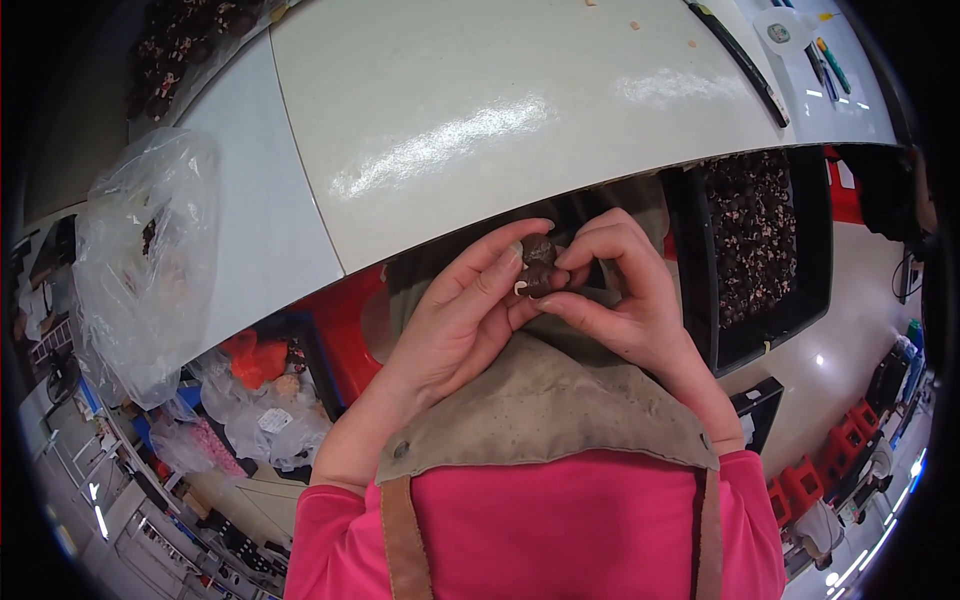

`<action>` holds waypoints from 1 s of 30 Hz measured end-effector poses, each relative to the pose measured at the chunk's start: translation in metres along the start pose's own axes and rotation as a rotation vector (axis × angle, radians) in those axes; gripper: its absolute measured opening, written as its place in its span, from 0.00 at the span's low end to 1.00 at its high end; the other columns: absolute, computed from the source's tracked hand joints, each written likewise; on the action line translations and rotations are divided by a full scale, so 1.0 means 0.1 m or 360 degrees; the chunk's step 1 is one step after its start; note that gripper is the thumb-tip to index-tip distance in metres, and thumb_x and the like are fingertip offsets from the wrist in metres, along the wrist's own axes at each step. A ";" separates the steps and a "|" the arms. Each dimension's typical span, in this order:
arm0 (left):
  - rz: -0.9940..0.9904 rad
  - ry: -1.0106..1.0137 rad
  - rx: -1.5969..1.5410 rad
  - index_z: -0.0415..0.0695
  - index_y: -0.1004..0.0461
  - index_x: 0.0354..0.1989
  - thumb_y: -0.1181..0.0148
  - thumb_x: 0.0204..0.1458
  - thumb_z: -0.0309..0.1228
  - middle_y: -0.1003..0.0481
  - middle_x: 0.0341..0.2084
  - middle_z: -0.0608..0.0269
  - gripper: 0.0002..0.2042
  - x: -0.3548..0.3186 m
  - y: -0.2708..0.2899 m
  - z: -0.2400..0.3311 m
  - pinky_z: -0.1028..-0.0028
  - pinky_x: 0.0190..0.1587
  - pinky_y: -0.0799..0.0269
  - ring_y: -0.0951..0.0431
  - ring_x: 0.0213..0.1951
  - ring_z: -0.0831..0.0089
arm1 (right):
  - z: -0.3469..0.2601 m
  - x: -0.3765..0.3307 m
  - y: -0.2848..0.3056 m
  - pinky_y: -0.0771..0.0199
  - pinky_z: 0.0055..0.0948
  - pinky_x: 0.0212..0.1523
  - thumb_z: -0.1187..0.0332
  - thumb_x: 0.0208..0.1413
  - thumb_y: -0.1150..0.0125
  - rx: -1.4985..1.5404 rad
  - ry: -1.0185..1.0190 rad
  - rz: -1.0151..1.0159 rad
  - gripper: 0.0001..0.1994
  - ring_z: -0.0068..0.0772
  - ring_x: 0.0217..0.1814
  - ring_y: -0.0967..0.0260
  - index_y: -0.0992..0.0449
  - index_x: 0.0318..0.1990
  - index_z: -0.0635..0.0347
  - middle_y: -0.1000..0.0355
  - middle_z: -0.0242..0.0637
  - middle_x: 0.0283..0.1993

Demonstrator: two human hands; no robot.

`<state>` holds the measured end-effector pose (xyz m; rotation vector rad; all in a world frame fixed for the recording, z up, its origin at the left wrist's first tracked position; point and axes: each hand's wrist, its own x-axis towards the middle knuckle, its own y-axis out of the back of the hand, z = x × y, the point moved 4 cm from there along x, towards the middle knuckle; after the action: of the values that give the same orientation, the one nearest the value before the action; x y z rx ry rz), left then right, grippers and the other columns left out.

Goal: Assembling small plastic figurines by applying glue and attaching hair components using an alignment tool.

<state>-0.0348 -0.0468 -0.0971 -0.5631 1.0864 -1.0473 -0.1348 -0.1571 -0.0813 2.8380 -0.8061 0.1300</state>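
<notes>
A small, rounded, dark brown piece (537, 262) with a pale bit at its lower edge is between my hands, just in front of the table's near edge. My left hand (475, 305) holds it from the left, its thumb against the piece and the other fingers around behind. From the right, my right hand (625, 290) has its bent index finger and thumb closed in at the piece. Part of the piece is covered by my fingers, and its exact kind does not show.
A pale glossy table (420, 90) spans the front. On it are a clear plastic bag (150, 260), a long black tool (745, 65) and a white bottle (783, 32). A black crate (690, 250) of many similar brown pieces stands at right. Bagged items (270, 400) lie at left.
</notes>
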 end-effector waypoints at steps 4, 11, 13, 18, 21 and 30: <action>0.0110 0.0026 0.0024 0.36 0.43 0.56 0.53 0.58 0.33 0.31 0.44 0.55 0.20 0.02 -0.01 -0.01 0.76 0.44 0.30 0.28 0.46 0.70 | -0.01 0.02 -0.01 0.33 0.19 0.31 0.76 0.40 0.33 0.0017 0.0003 0.0021 0.14 0.23 0.33 0.37 0.30 0.35 0.59 0.34 0.31 0.32; 0.0123 0.0061 -0.0031 0.35 0.44 0.56 0.52 0.57 0.34 0.32 0.47 0.50 0.22 0.01 0.03 -0.05 0.70 0.54 0.33 0.31 0.52 0.64 | -0.04 0.05 0.01 0.35 0.20 0.31 0.77 0.40 0.33 -0.0084 0.0048 0.0027 0.14 0.22 0.32 0.37 0.30 0.35 0.59 0.34 0.31 0.33; 0.0135 0.0073 -0.0041 0.35 0.45 0.56 0.51 0.57 0.34 0.33 0.47 0.50 0.22 0.01 0.04 -0.06 0.70 0.54 0.33 0.31 0.53 0.63 | -0.04 0.05 0.01 0.35 0.20 0.31 0.77 0.40 0.33 -0.0072 0.0046 0.0032 0.14 0.22 0.32 0.37 0.30 0.35 0.59 0.35 0.31 0.33; 0.0074 0.0051 -0.0059 0.35 0.45 0.56 0.52 0.57 0.32 0.34 0.49 0.51 0.21 0.02 0.01 -0.04 0.68 0.55 0.34 0.32 0.53 0.64 | -0.03 0.03 0.02 0.35 0.19 0.30 0.78 0.41 0.34 -0.0091 0.0070 0.0020 0.13 0.22 0.32 0.37 0.30 0.35 0.59 0.36 0.32 0.34; 0.0115 0.0028 -0.0105 0.36 0.45 0.57 0.53 0.57 0.31 0.34 0.48 0.53 0.21 0.03 -0.02 -0.03 0.68 0.55 0.34 0.32 0.52 0.64 | -0.02 0.01 0.03 0.35 0.18 0.30 0.78 0.41 0.35 -0.0057 0.0043 0.0040 0.13 0.22 0.32 0.37 0.30 0.35 0.59 0.37 0.33 0.35; 0.0043 0.0006 -0.0122 0.44 0.42 0.58 0.57 0.60 0.31 0.33 0.50 0.57 0.18 0.03 0.03 -0.05 0.70 0.57 0.37 0.34 0.54 0.70 | -0.05 -0.01 0.05 0.33 0.19 0.33 0.78 0.41 0.35 -0.0217 0.0081 0.0008 0.11 0.24 0.37 0.35 0.27 0.34 0.57 0.38 0.34 0.38</action>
<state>-0.0378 -0.0476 -0.1031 -0.6065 1.1381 -0.9869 -0.1385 -0.1594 -0.0764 2.6942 -0.7809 0.1415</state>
